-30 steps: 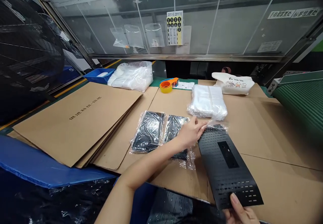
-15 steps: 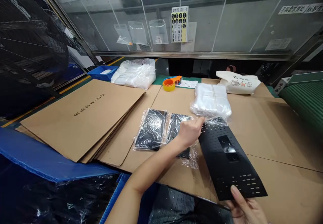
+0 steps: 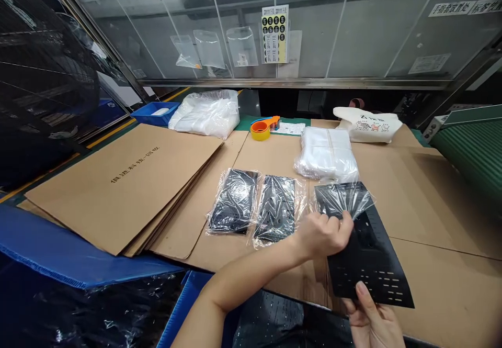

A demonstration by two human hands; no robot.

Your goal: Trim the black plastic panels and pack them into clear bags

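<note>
I have the black perforated panel (image 3: 366,254) at 5 o'clock on the desk (image 3: 431,206), half inside a clear bag (image 3: 341,201). Right hand (image 3: 372,319) pinches its near edge; left hand (image 3: 323,235) grips the bag mouth. Panel looks thin, stiff, light; film looks slippery, so I'd hold by the edges.
</note>
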